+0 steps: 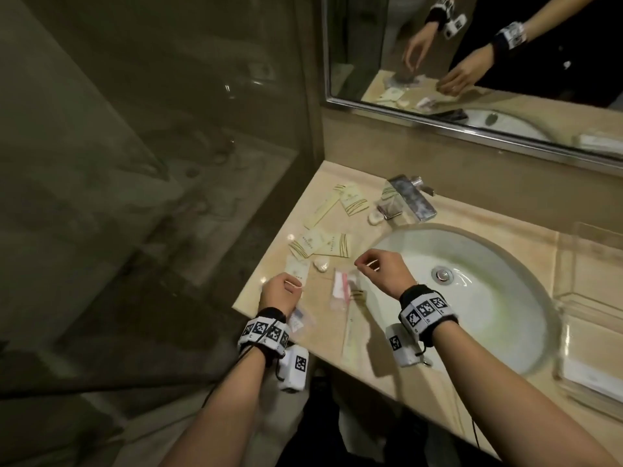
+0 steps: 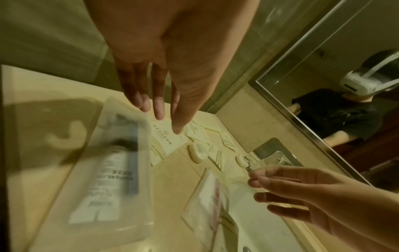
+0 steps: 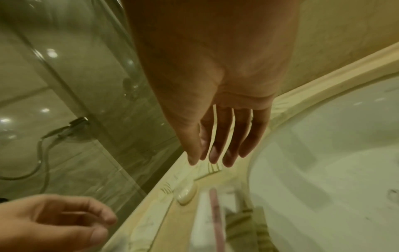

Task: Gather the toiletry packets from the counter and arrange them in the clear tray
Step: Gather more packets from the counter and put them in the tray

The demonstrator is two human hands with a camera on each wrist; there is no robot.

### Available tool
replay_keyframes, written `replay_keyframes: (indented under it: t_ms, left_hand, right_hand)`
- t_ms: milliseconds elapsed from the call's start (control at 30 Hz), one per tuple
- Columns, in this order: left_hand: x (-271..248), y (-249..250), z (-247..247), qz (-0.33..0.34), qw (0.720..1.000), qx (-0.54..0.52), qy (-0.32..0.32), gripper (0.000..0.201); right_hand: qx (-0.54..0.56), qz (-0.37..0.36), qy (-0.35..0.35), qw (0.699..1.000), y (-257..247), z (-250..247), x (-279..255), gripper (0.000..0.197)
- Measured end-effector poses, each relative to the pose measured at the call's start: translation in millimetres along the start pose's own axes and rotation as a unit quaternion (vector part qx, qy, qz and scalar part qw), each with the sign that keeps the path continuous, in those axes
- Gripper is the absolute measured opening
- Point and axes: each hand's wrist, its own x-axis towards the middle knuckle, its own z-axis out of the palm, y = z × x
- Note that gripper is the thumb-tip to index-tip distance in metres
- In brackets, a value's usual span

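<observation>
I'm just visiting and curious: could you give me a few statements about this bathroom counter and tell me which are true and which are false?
1. Both hands hover over the counter holding nothing. True: the left hand and right hand have loose, empty fingers.
2. The packets are already in the tray. False: the cream packets lie on the counter left of the sink; the clear tray is to its right.
3. A clear bag with a pink item lies between the hands. True.
4. The faucet is running. False: no water shows.
5. A mirror hangs above the counter. True.
</observation>
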Motion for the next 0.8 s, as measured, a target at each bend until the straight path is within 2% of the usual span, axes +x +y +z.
replay_keyframes:
  t_ms: [67, 133, 300, 367, 533, 700, 800]
  left_hand:
    - [15.3, -7.1, -5.3, -0.003, 1.0, 0.026, -0.001, 0.014]
    - [27.0, -11.2, -8.4, 0.002, 0.999, 0.05, -0.004, 0.023]
    - [43.7, -15.7, -3.5, 0.025, 0.995, 0.097, -0.018, 0.035]
    - [47.4, -14.6, 0.8, 0.038, 0.995, 0.087, -0.029, 0.035]
    - [52.0, -9.0, 10.1, 0.062, 0.994, 0.074, -0.053, 0.031]
    - [66.1, 6.8, 17.4, 0.088, 0.992, 0.056, -0.076, 0.029]
    - [77.1, 21.5, 19.9, 0.071, 0.994, -0.019, -0.076, 0.022]
  right_hand:
    - [0.0, 0.033, -0.01, 0.999, 0.8, 11.2, 5.5, 0.01]
    - [-0.009, 0.078, -0.03, 0.996, 5.5, 21.8, 8.0, 0.019]
    - [-0.092, 0.195, -0.075, 0.974, 19.3, 45.1, 4.9, 0.068]
    - [-0.101, 0.226, -0.075, 0.966, 23.1, 53.9, 2.4, 0.075]
    - [-0.045, 0.241, -0.035, 0.969, 34.0, 62.0, 0.9, 0.064]
    - [0.048, 0.254, 0.015, 0.966, 37.0, 47.4, 13.3, 0.027]
    - [0.112, 0.241, 0.054, 0.962, 34.0, 31.5, 25.4, 0.025]
